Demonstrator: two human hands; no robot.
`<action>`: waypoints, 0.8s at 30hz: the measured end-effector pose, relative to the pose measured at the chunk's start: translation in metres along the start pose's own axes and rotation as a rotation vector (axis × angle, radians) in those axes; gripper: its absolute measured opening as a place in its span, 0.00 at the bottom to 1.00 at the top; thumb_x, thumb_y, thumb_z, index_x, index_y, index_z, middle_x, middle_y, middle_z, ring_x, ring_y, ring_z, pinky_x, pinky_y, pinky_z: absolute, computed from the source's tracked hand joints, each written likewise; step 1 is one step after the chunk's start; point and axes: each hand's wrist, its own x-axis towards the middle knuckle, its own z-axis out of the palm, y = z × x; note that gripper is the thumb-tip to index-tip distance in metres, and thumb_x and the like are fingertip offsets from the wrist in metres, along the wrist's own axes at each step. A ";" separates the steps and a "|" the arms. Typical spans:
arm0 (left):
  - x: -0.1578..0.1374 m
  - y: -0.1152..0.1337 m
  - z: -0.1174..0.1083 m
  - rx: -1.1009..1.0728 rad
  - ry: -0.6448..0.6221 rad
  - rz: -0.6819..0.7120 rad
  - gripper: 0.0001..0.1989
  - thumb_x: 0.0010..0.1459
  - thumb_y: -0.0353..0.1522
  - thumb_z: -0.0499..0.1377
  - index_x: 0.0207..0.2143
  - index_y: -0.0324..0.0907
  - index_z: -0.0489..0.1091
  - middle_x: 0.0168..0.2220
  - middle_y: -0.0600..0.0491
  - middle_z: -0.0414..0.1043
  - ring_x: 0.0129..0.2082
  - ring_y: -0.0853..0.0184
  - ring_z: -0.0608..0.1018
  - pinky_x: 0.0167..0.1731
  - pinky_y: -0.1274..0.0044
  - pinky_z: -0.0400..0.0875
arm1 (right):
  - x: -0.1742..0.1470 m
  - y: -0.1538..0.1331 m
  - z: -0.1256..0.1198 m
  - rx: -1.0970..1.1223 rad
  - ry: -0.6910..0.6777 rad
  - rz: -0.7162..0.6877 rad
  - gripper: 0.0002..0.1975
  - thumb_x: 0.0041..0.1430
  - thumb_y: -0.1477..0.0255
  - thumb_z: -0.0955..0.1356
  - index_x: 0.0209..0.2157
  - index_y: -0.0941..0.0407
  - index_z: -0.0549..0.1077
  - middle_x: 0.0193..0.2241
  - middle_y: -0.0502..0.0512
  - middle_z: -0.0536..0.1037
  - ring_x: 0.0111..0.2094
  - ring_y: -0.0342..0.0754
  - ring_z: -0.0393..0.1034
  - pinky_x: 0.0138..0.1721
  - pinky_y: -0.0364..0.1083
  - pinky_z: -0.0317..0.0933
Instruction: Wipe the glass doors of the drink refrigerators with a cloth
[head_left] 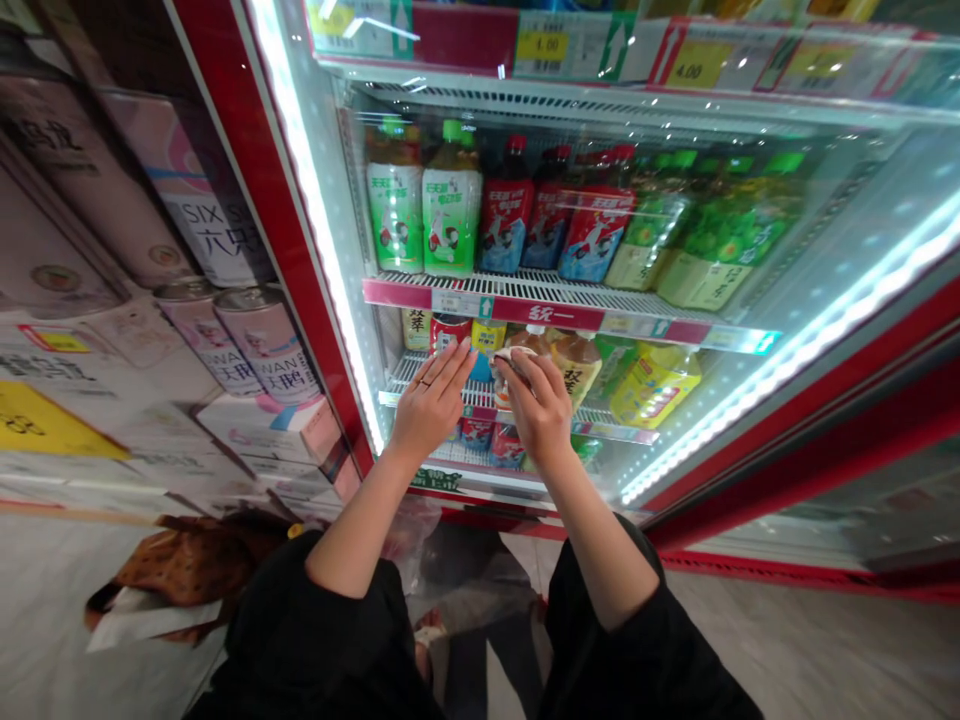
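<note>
My left hand (431, 400) is stretched out flat with its fingers straight, a ring on one of them, in front of the lower drink shelf. Nothing shows in it. Beside it, my right hand (541, 405) has its fingers bent over a small whitish wad (508, 355) that looks like a folded cloth; its exact kind is hard to make out. Behind the hands stand drink bottles, among them a brown one (576, 358) with a cream label. Glossy reflections suggest glass in front of the shelves, but whether the hands touch it I cannot tell.
An upper shelf holds green-capped bottles (451, 205) and red-capped bottles (507, 215). Bright light strips (319, 220) line the cooler's red frame (259, 170). Stacked cans (268, 345) and boxes stand at left. A brown patterned bag (191, 570) lies on the floor.
</note>
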 end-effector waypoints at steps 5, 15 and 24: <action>-0.003 -0.005 -0.006 0.037 0.075 0.002 0.38 0.73 0.22 0.50 0.81 0.42 0.46 0.78 0.48 0.60 0.78 0.61 0.63 0.80 0.67 0.59 | -0.009 0.011 -0.009 -0.061 0.080 0.121 0.14 0.77 0.73 0.68 0.55 0.46 0.84 0.52 0.57 0.87 0.53 0.54 0.80 0.57 0.53 0.78; -0.018 -0.027 -0.018 -0.026 -0.085 -0.196 0.34 0.74 0.24 0.48 0.80 0.44 0.53 0.79 0.50 0.58 0.79 0.56 0.60 0.80 0.60 0.61 | 0.035 -0.027 0.033 -0.034 0.102 0.088 0.16 0.74 0.76 0.69 0.58 0.48 0.83 0.54 0.57 0.86 0.56 0.55 0.79 0.60 0.55 0.79; -0.027 -0.034 -0.028 0.090 0.035 -0.163 0.34 0.75 0.24 0.49 0.80 0.45 0.49 0.76 0.46 0.64 0.77 0.57 0.65 0.75 0.60 0.72 | 0.025 -0.024 0.022 -0.004 0.095 0.038 0.15 0.76 0.75 0.68 0.57 0.47 0.83 0.54 0.58 0.86 0.54 0.55 0.78 0.60 0.53 0.76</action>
